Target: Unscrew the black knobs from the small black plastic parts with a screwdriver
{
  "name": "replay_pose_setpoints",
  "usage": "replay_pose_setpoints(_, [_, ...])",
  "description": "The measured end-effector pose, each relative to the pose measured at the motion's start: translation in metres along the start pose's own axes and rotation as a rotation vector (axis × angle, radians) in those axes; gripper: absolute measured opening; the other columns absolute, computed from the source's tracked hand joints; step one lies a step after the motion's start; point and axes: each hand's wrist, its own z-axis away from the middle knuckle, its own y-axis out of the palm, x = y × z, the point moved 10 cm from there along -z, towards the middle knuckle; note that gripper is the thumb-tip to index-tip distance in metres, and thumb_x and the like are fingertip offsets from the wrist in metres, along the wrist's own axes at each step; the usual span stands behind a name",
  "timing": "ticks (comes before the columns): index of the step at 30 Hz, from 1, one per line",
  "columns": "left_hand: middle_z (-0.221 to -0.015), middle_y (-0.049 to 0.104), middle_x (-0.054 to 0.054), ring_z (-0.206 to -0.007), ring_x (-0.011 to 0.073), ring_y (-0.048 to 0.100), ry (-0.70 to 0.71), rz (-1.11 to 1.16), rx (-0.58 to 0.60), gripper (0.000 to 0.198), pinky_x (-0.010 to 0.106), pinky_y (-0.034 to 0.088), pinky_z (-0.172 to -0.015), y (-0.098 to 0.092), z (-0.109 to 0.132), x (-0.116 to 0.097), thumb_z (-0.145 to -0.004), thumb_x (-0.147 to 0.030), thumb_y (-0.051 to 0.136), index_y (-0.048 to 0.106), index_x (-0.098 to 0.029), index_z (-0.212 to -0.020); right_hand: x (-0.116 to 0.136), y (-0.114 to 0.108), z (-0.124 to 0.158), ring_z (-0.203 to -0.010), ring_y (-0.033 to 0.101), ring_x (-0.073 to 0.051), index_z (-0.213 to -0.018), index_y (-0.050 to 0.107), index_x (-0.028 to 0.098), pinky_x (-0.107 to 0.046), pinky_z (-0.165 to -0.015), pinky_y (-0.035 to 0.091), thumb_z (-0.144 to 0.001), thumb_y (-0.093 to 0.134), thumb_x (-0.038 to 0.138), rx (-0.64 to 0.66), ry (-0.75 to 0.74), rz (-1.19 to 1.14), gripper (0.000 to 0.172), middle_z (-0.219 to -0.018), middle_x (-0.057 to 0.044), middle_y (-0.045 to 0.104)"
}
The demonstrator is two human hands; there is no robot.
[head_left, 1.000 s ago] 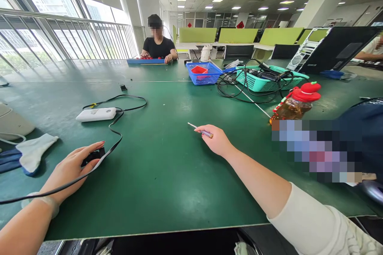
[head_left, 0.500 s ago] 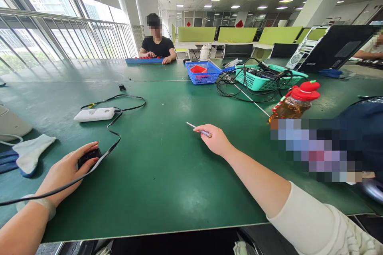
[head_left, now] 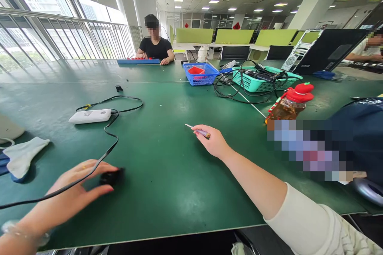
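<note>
In the head view my right hand (head_left: 212,140) pinches a small screwdriver (head_left: 204,133) with a thin metal shaft and a see-through purplish handle. Its tip points left, above the green tabletop. At the lower left, my left hand (head_left: 76,187) has thumb and fingers around a small black block-like object (head_left: 111,177). Motion blurs that object, so its exact kind is unclear. A black cable (head_left: 104,155) passes across the back of my left hand and leads to a white power strip-like box (head_left: 90,116) farther back.
A blue-and-white glove (head_left: 24,157) lies at the left. Behind are a blue basket (head_left: 206,79), a teal basket (head_left: 254,85) with tangled cables and a red-lidded bottle (head_left: 287,105). A dark bag (head_left: 356,131) rests at the right. A person (head_left: 155,48) sits across the table.
My left hand has moved right across the table with the black object, its fingers more stretched out. The right hand keeps the screwdriver in nearly the same place. The view has shifted slightly.
</note>
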Motion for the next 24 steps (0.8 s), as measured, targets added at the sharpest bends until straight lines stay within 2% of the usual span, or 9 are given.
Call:
replay_pose_setpoints(3, [-0.110,0.074,-0.001,-0.102,0.0247,0.067,0.373,0.096,0.235,0.029,0.033,0.052,-0.095,0.030,0.007,-0.091,-0.078,-0.050,0.070,0.074,-0.040,-0.105,0.008,0.000,0.001,-0.091,0.067,-0.019,-0.102,0.072,0.026,-0.035,-0.085,0.051,-0.089,0.056,0.032,0.004,-0.040,0.034,0.022,-0.101,-0.002,0.074])
replay_pose_setpoints(5, [-0.109,0.074,0.000,-0.103,0.0221,0.066,0.543,0.118,0.276,0.026,0.033,0.050,-0.098,0.039,0.002,-0.144,-0.084,-0.045,0.068,0.072,-0.038,-0.108,0.011,0.001,0.001,-0.088,0.067,-0.019,-0.098,0.072,0.026,-0.034,-0.082,0.051,-0.089,0.056,0.034,0.010,-0.065,0.061,0.020,-0.098,-0.003,0.074])
replay_pose_setpoints(7, [-0.111,0.073,0.002,-0.105,0.0220,0.064,0.619,0.108,0.250,0.026,0.036,0.048,-0.100,0.047,-0.017,-0.180,-0.087,-0.042,0.067,0.070,-0.034,-0.111,0.016,0.001,0.002,-0.087,0.066,-0.018,-0.092,0.072,0.026,-0.033,-0.080,0.051,-0.089,0.058,0.036,0.012,-0.099,0.078,0.018,-0.095,-0.003,0.073])
replay_pose_setpoints(9, [-0.112,0.072,0.004,-0.106,0.0234,0.063,0.617,0.072,0.207,0.026,0.039,0.047,-0.100,0.058,-0.046,-0.200,-0.088,-0.038,0.065,0.070,-0.030,-0.112,0.021,-0.001,0.003,-0.086,0.065,-0.018,-0.088,0.071,0.025,-0.033,-0.082,0.050,-0.089,0.060,0.036,0.000,-0.141,0.084,0.016,-0.092,-0.003,0.071])
replay_pose_setpoints(12, [-0.109,0.072,0.006,-0.104,0.0259,0.063,0.544,0.039,0.099,0.025,0.042,0.048,-0.097,0.072,-0.091,-0.208,-0.088,-0.035,0.065,0.070,-0.025,-0.110,0.030,-0.005,0.005,-0.087,0.065,-0.018,-0.092,0.070,0.025,-0.033,-0.084,0.051,-0.087,0.062,0.036,-0.035,-0.210,0.070,0.014,-0.092,-0.003,0.070])
replay_pose_setpoints(15, [-0.111,0.072,0.009,-0.104,0.0280,0.062,0.451,0.032,0.044,0.028,0.044,0.049,-0.096,0.085,-0.121,-0.203,-0.087,-0.034,0.067,0.069,-0.022,-0.112,0.036,-0.007,0.006,-0.093,0.065,-0.019,-0.103,0.067,0.025,-0.034,-0.087,0.052,-0.086,0.063,0.034,-0.057,-0.255,0.051,0.020,-0.101,-0.004,0.069])
replay_pose_setpoints(17, [-0.115,0.072,0.009,-0.107,0.0288,0.062,0.416,0.039,0.023,0.030,0.045,0.048,-0.098,0.091,-0.129,-0.198,-0.087,-0.033,0.067,0.068,-0.020,-0.114,0.036,-0.007,0.007,-0.095,0.065,-0.019,-0.109,0.065,0.025,-0.034,-0.087,0.052,-0.087,0.062,0.033,-0.069,-0.245,0.052,0.024,-0.105,-0.005,0.068])
replay_pose_setpoints(20, [-0.116,0.071,0.008,-0.110,0.0293,0.061,0.391,0.045,0.022,0.031,0.046,0.046,-0.100,0.096,-0.134,-0.190,-0.087,-0.033,0.068,0.068,-0.022,-0.116,0.035,-0.009,0.009,-0.089,0.065,-0.019,-0.108,0.064,0.025,-0.033,-0.084,0.052,-0.090,0.056,0.034,-0.085,-0.211,0.075,0.022,-0.102,-0.005,0.070])
replay_pose_setpoints(24, [-0.110,0.073,0.006,-0.109,0.0281,0.062,0.311,0.114,0.045,0.043,0.043,0.049,-0.099,0.102,-0.138,-0.176,-0.083,-0.036,0.072,0.064,-0.026,-0.124,0.047,-0.015,0.015,-0.073,0.060,-0.017,-0.086,0.065,0.025,-0.033,-0.075,0.049,-0.093,0.051,0.039,-0.110,-0.284,0.125,0.021,-0.080,-0.003,0.068])
